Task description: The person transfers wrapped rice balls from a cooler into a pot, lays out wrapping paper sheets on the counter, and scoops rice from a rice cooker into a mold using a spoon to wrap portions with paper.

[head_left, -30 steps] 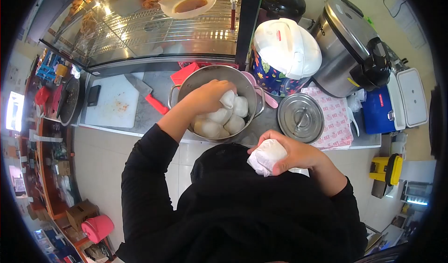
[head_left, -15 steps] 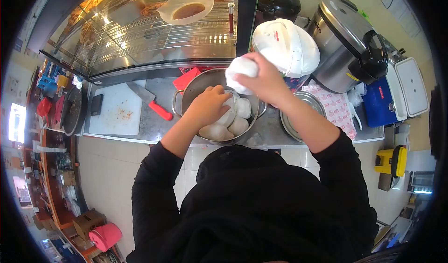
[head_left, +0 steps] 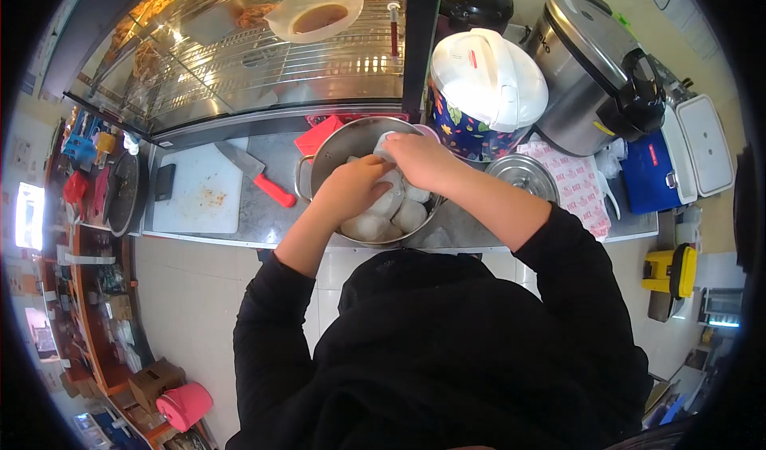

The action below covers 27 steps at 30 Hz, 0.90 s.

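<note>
Your right hand [head_left: 416, 161] holds a bundle [head_left: 384, 144] over the pot [head_left: 337, 145], just beyond your left hand [head_left: 348, 189], whose grip I cannot tell.

You have brought your right hand [head_left: 419, 159] and its white wrapped bundle [head_left: 384, 144] from in front of your body, then above the pot [head_left: 339, 143], down into it, just beside your left hand [head_left: 349, 185].

On your left, a red-handled knife [head_left: 255, 175] lies partly across a white cutting board [head_left: 195, 199]. Ahead stands a glass-fronted cabinet [head_left: 271, 115]; to your right are a floral cooker [head_left: 488, 87], a steel urn [head_left: 582, 83] and a blue cooler [head_left: 648, 175].
</note>
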Each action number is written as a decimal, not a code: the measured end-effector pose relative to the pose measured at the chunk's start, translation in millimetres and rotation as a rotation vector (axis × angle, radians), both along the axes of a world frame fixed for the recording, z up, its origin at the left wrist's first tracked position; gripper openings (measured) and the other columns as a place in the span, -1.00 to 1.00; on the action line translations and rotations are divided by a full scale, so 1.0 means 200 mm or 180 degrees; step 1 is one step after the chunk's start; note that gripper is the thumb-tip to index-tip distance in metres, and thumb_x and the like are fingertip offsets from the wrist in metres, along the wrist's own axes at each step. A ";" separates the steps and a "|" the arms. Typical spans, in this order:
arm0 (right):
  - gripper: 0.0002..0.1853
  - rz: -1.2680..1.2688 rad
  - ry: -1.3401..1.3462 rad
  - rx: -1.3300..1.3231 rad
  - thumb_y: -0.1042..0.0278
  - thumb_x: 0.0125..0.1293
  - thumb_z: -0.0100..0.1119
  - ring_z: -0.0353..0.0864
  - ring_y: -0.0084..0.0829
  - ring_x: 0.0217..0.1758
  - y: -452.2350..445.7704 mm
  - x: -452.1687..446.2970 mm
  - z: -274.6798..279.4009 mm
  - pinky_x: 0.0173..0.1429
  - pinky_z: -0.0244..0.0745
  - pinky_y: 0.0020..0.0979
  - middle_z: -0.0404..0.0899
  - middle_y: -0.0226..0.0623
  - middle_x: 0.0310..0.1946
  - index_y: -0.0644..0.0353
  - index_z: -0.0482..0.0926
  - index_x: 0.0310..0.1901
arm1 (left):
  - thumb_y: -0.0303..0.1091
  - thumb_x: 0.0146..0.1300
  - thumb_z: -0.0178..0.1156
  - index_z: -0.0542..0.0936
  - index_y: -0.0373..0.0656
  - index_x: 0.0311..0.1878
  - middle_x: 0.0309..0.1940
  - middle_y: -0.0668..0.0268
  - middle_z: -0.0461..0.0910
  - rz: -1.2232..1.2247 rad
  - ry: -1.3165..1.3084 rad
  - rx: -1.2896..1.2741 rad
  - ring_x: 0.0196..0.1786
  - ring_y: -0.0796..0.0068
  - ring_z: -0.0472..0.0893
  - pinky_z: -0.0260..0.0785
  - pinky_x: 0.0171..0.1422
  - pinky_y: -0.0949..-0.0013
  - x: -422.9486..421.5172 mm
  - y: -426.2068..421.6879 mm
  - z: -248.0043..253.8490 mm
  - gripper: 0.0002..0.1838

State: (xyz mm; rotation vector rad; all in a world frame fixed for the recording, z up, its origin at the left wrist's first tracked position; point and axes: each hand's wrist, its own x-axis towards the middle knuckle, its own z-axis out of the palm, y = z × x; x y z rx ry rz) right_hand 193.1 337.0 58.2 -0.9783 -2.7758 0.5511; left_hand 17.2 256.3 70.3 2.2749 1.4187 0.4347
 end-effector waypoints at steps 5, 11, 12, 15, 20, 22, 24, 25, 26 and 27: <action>-0.65 0.0232 0.0831 -0.0234 0.53 0.25 0.06 0.56 -0.05 0.10 0.02 0.06 0.05 0.12 0.49 -0.18 0.57 -0.06 0.05 0.26 0.51 0.09 | -0.30 0.21 0.21 0.56 -0.12 0.13 0.04 0.15 0.56 0.0041 0.0013 -0.0272 0.06 0.04 0.56 0.42 0.13 0.14 0.01 0.04 0.02 -0.60; -0.66 0.0493 0.2164 -0.0495 0.51 0.26 0.14 0.67 -0.23 -0.06 -0.20 0.77 0.78 0.05 0.54 -0.32 0.64 -0.10 -0.02 0.29 0.58 0.08 | -0.50 0.22 0.20 0.56 -0.21 0.11 0.06 0.12 0.57 0.0772 -0.0648 0.0389 0.09 0.07 0.57 0.40 0.16 0.26 0.04 -0.07 0.30 -0.64; -0.69 0.0488 0.2105 -0.0190 0.52 0.25 0.15 0.67 -0.25 -0.12 -0.21 0.98 0.89 0.01 0.54 -0.34 0.64 -0.07 -0.06 0.33 0.60 0.04 | -0.54 0.21 0.18 0.58 -0.23 0.08 0.03 0.11 0.59 0.0779 -0.0827 0.0564 0.08 0.10 0.58 0.39 0.18 0.28 0.08 -0.10 0.37 -0.66; -0.77 -0.0434 0.2475 0.0365 0.53 0.32 0.11 0.66 -0.35 -0.17 -0.32 1.59 1.09 -0.05 0.53 -0.43 0.66 -0.07 -0.13 0.43 0.61 -0.04 | -0.61 0.20 0.19 0.61 -0.31 -0.01 -0.08 0.11 0.66 0.1011 -0.0837 0.0924 0.03 0.21 0.61 0.36 0.19 0.29 0.22 -0.18 0.43 -0.73; -0.75 -0.2459 0.1971 0.1029 0.36 0.44 0.03 0.61 -0.53 -0.19 -0.16 2.48 1.19 -0.03 0.50 -0.48 0.66 -0.28 -0.16 0.29 0.60 0.01 | -0.53 0.27 0.11 0.58 -0.33 0.01 -0.15 0.03 0.66 0.0505 -0.1588 0.1113 -0.05 0.16 0.61 0.39 0.14 0.17 0.68 -0.16 0.45 -0.75; -0.77 -0.2698 0.1349 0.0886 0.39 0.39 0.09 0.67 -0.50 -0.16 -0.01 2.80 1.10 -0.02 0.51 -0.50 0.70 -0.30 -0.17 0.20 0.63 0.00 | -0.48 0.30 0.14 0.57 -0.32 0.03 -0.17 0.02 0.64 0.0212 -0.1973 0.1114 -0.07 0.15 0.61 0.44 0.09 0.16 0.91 -0.10 0.44 -0.74; -0.77 -0.2673 0.0468 0.0761 0.44 0.38 0.07 0.63 -0.48 -0.14 0.18 3.19 0.93 -0.05 0.52 -0.45 0.67 -0.25 -0.11 0.19 0.62 0.01 | -0.44 0.31 0.16 0.57 -0.30 0.04 -0.18 0.03 0.63 0.0112 -0.2242 0.0886 -0.08 0.16 0.61 0.46 0.07 0.17 1.18 -0.03 0.46 -0.74; -0.76 -0.2597 0.0267 0.0626 0.44 0.35 0.09 0.63 -0.41 -0.09 0.27 3.35 0.85 0.00 0.52 -0.40 0.66 -0.23 -0.08 0.19 0.61 0.01 | -0.42 0.31 0.17 0.57 -0.29 0.04 -0.18 0.03 0.63 0.0087 -0.2367 0.0769 -0.08 0.16 0.61 0.47 0.06 0.17 1.31 0.00 0.46 -0.73; -0.75 -0.2534 0.0081 0.0471 0.43 0.32 0.12 0.63 -0.34 -0.05 0.35 3.51 0.76 0.04 0.52 -0.34 0.66 -0.20 -0.06 0.19 0.60 0.01 | -0.41 0.32 0.18 0.57 -0.29 0.03 -0.18 0.04 0.63 0.0128 -0.2447 0.0700 -0.08 0.16 0.61 0.47 0.06 0.19 1.43 0.03 0.45 -0.74; -0.71 -0.2549 -0.0409 0.0238 0.38 0.29 0.16 0.61 -0.26 0.01 0.43 3.68 0.67 0.10 0.50 -0.29 0.64 -0.17 -0.02 0.17 0.58 0.05 | -0.40 0.32 0.19 0.57 -0.28 0.03 -0.18 0.05 0.63 0.0162 -0.2509 0.0618 -0.08 0.17 0.61 0.47 0.06 0.20 1.55 0.05 0.43 -0.74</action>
